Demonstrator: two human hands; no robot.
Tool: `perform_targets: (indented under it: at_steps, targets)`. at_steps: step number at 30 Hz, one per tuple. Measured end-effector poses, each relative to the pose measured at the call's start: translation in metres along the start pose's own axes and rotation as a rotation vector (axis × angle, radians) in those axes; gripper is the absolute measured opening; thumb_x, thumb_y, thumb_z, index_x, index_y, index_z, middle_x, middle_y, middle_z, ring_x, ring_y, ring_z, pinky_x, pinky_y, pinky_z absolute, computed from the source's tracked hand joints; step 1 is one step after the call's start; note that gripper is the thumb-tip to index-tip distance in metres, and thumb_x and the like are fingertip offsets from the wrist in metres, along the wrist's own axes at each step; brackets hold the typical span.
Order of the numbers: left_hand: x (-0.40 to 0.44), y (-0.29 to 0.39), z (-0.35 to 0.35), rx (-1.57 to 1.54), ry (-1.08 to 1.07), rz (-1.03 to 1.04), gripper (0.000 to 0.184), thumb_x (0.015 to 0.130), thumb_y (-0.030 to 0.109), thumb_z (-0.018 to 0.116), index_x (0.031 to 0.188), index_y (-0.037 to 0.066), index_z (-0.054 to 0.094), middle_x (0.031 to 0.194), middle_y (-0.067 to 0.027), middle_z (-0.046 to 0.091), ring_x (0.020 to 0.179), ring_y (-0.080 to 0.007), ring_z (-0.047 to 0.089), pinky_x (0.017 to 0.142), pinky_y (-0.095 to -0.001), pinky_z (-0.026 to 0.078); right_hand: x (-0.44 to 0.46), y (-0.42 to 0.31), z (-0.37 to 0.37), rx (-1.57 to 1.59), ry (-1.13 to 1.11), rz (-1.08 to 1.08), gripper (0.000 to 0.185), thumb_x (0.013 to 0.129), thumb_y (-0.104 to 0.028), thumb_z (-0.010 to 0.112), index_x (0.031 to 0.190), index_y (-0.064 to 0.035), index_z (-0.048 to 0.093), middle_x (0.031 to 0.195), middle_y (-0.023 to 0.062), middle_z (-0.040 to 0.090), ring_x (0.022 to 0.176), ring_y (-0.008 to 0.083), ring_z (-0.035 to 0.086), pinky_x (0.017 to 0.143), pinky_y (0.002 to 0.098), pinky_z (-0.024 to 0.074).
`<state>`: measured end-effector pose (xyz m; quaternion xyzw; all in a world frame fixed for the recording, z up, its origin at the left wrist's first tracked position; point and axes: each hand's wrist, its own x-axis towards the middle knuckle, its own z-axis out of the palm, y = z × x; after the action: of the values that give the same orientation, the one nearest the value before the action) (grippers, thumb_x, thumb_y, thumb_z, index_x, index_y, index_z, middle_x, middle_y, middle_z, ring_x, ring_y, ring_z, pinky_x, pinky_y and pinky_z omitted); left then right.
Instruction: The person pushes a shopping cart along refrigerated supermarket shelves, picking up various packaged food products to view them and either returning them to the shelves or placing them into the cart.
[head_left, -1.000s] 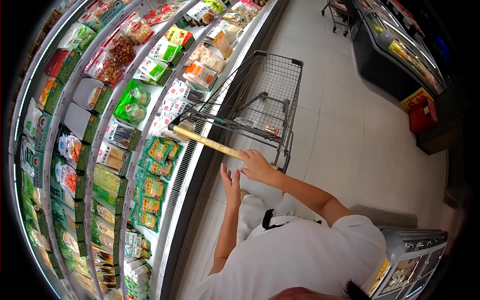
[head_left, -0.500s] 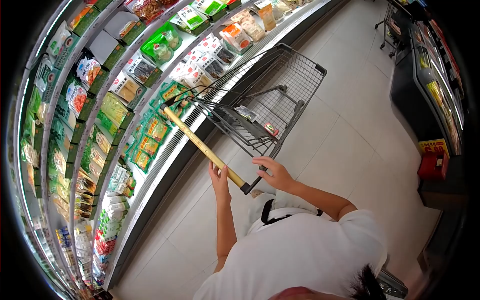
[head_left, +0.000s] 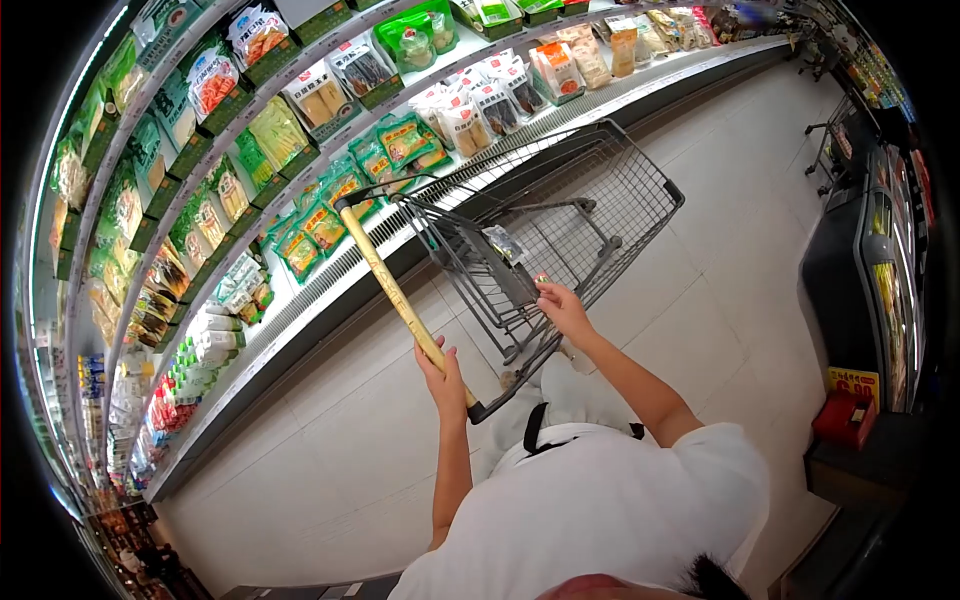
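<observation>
My left hand [head_left: 443, 375] is closed round the near end of the cart's yellow handle [head_left: 385, 275]. The metal shopping cart [head_left: 640, 200] stands ahead of me, beside the refrigerated shelf. My right hand [head_left: 566, 312] is at the near side of the cart, its fingers pinched together over the child-seat part; a small colourful item shows at the fingertips, too small to name. A small clear packet [head_left: 503, 245] lies in the seat part, just beyond that hand.
Refrigerated shelves [head_left: 300, 310] with packaged foods curve along the left and top. At the right are a dark display case [head_left: 845, 290], a red box [head_left: 845, 418] with a yellow price sign, and another cart [head_left: 835, 145]. Tiled floor [head_left: 720, 290] lies between.
The view has turned left. My left hand has closed on the handle. My right hand has gone from the handle to the seat part of the cart, where its fingers have closed on a small item.
</observation>
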<state>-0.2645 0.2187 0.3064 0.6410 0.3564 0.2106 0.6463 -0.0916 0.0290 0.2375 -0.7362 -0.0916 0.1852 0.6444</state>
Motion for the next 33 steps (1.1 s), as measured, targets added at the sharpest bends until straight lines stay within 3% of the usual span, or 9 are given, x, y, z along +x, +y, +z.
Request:
perform_targets:
  at_steps: [8, 12, 14, 15, 18, 27, 30, 32, 33]
  targets:
    - [0.004, 0.016, -0.037, 0.275, 0.181, -0.171, 0.053, 0.095, 0.011, 0.054, 0.144, 0.005, 0.035, 0.124, -0.0115, 0.059, 0.106, -0.0182, 0.058, 0.090, -0.0306, 0.047, 0.110, 0.104, 0.059, 0.011, -0.105, 0.528, 0.052, 0.085, -0.007, 0.066, 0.134, 0.0014, 0.050, 0.135, 0.0176, 0.054, 0.127, 0.0248, 0.051, 0.100, 0.0338, 0.0422]
    - [0.008, 0.009, -0.048, 0.504, 0.291, -0.154, 0.045, 0.094, 0.009, 0.055, 0.137, 0.002, 0.045, 0.124, -0.0120, 0.060, 0.110, -0.0198, 0.058, 0.093, -0.0323, 0.047, 0.163, 0.181, 0.100, -0.195, -0.144, 0.586, 0.059, 0.083, -0.014, 0.070, 0.136, 0.0005, 0.047, 0.128, 0.0166, 0.053, 0.114, 0.0260, 0.054, 0.095, 0.0348, 0.0440]
    - [0.011, 0.009, -0.048, 0.522, 0.328, -0.234, 0.040, 0.092, 0.007, 0.055, 0.132, -0.001, 0.051, 0.125, -0.0130, 0.060, 0.114, -0.0228, 0.059, 0.096, -0.0341, 0.046, 0.186, 0.232, 0.123, 0.010, -0.014, 0.809, 0.067, 0.084, -0.014, 0.068, 0.143, -0.0007, 0.039, 0.117, 0.0150, 0.058, 0.090, 0.0230, 0.058, 0.076, 0.0364, 0.0486]
    - [0.007, 0.004, -0.039, 0.533, 0.343, -0.235, 0.040, 0.092, 0.007, 0.055, 0.132, -0.001, 0.051, 0.125, -0.0130, 0.060, 0.114, -0.0228, 0.059, 0.096, -0.0341, 0.046, 0.203, 0.279, 0.128, 0.100, -0.009, 0.875, 0.059, 0.086, -0.015, 0.067, 0.137, 0.0006, 0.043, 0.102, 0.0107, 0.061, 0.069, 0.0188, 0.051, 0.056, 0.0362, 0.0417]
    - [0.009, -0.003, -0.043, 0.645, 0.382, -0.284, 0.040, 0.091, 0.006, 0.055, 0.130, -0.004, 0.052, 0.126, -0.0143, 0.060, 0.117, -0.0251, 0.058, 0.099, -0.0355, 0.045, 0.224, 0.323, 0.158, 0.194, 0.141, 0.971, 0.044, 0.086, -0.017, 0.067, 0.123, -0.0001, 0.051, 0.089, 0.0060, 0.058, 0.061, 0.0155, 0.045, 0.047, 0.0345, 0.0319]
    - [0.004, -0.022, -0.049, 0.656, 0.495, -0.156, 0.041, 0.084, 0.002, 0.056, 0.124, -0.009, 0.057, 0.120, -0.0198, 0.064, 0.108, -0.0259, 0.063, 0.093, -0.0345, 0.047, 0.258, 0.406, 0.182, 0.585, 0.144, 1.216, 0.035, 0.085, -0.025, 0.072, 0.112, -0.0077, 0.058, 0.094, 0.0049, 0.059, 0.089, 0.0220, 0.056, 0.081, 0.0390, 0.0487]
    - [0.004, -0.020, -0.053, 0.672, 0.499, -0.148, 0.041, 0.084, 0.002, 0.056, 0.123, -0.009, 0.057, 0.120, -0.0198, 0.064, 0.107, -0.0259, 0.063, 0.092, -0.0345, 0.047, 0.268, 0.352, 0.180, 0.468, 0.134, 1.279, 0.039, 0.081, -0.021, 0.075, 0.112, -0.0036, 0.060, 0.103, 0.0103, 0.059, 0.086, 0.0207, 0.057, 0.072, 0.0386, 0.0503]
    - [0.006, -0.024, -0.060, 0.686, 0.505, -0.147, 0.041, 0.084, 0.002, 0.056, 0.124, -0.009, 0.057, 0.119, -0.0198, 0.064, 0.107, -0.0258, 0.063, 0.093, -0.0345, 0.047, 0.276, 0.339, 0.196, 0.471, 0.054, 1.307, 0.050, 0.085, -0.031, 0.071, 0.126, -0.0093, 0.052, 0.118, 0.0086, 0.058, 0.105, 0.0263, 0.057, 0.092, 0.0443, 0.0488]
    - [0.005, -0.027, -0.065, 0.656, 0.520, -0.153, 0.040, 0.085, 0.002, 0.056, 0.123, -0.009, 0.057, 0.119, -0.0197, 0.064, 0.108, -0.0257, 0.063, 0.093, -0.0348, 0.047, 0.281, 0.434, 0.218, 0.628, -0.061, 1.249, 0.055, 0.084, -0.031, 0.072, 0.130, -0.0092, 0.050, 0.134, 0.0104, 0.051, 0.113, 0.0287, 0.054, 0.092, 0.0457, 0.0462]
